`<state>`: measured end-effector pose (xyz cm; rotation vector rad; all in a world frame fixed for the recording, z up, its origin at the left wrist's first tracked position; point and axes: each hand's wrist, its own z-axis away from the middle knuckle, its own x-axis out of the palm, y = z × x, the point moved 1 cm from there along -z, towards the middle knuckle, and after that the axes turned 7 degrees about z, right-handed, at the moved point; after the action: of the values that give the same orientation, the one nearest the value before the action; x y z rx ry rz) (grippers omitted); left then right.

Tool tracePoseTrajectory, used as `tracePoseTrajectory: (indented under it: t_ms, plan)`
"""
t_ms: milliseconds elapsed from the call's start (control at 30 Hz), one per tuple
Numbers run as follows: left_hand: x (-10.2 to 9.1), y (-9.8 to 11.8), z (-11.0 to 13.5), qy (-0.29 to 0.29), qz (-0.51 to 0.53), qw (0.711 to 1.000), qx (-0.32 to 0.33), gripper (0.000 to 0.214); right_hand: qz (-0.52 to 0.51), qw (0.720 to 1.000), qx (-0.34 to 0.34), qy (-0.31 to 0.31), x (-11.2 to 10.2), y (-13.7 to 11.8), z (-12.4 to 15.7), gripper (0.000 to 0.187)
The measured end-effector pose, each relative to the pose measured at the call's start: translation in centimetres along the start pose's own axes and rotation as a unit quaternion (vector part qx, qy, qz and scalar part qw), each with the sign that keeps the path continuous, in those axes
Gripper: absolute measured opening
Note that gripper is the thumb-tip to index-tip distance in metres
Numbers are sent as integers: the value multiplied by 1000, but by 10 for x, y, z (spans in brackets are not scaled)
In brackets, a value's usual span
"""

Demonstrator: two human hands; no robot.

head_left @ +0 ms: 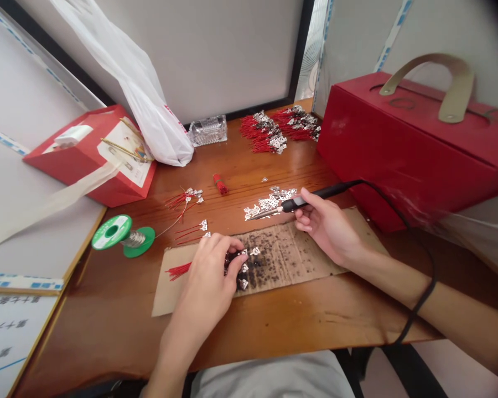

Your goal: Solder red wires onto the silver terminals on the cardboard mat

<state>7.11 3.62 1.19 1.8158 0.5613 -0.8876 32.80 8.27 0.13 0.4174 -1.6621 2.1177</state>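
Observation:
My right hand (pixel 326 226) grips a soldering iron (pixel 313 196) by its black handle. The iron's tip points left, over the near edge of a pile of small flat metal tabs (pixel 274 202). My left hand (pixel 213 271) is over the left part of a scorched cardboard strip (pixel 299 254), thumb and forefinger pinched at a small metal tab (pixel 244 252). More tabs lie beside those fingers on the cardboard. Red wires (pixel 177 271) stick out from behind the left hand, which hides their other ends.
A solder spool (pixel 122 235) stands left, its strand reaching towards tabs with red wires (pixel 191 196). Behind lie a red wire bundle (pixel 221 184), finished-looking piles (pixel 263 132) and a glass dish (pixel 208 130). Red boxes (pixel 398 149) flank the table; the iron's cord (pixel 429 265) crosses my right forearm.

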Motion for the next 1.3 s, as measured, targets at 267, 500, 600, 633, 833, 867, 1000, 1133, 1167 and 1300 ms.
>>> tracePoseTrajectory:
  t_ms: [267, 500, 600, 633, 833, 867, 1000, 1133, 1167, 1300]
  plan:
    - [-5, 9, 2, 16, -1, 1000, 22, 16, -16, 1000, 8, 16, 4, -2, 3, 63]
    - [-11, 14, 12, 25, 9, 997, 72, 21, -24, 999, 9, 20, 5, -2, 2, 63]
    - [-9, 17, 10, 27, 14, 998, 62, 22, -26, 999, 9, 21, 4, -1, 2, 62]
    - [-7, 19, 8, 29, 13, 998, 52, 20, -26, 999, 10, 21, 4, -1, 1, 63]
    - [21, 22, -4, 37, 15, 999, -9, 3, -26, 999, 12, 20, 3, -2, 0, 63]
    - [24, 23, -4, 39, 16, 999, -16, 6, -27, 999, 12, 20, 4, -2, 1, 63]
    - [26, 23, -4, 33, 23, 999, -36, 12, -30, 999, 11, 20, 4, -1, 1, 63]
    - [19, 19, -8, 22, 29, 998, -51, 12, -34, 999, 12, 21, 4, -1, 1, 65]
    - [17, 18, -9, 23, 29, 998, -55, 11, -35, 999, 12, 22, 4, -1, 1, 65]
    - [10, 10, -15, 27, 24, 997, -71, 10, -34, 999, 13, 21, 4, -2, 0, 65]
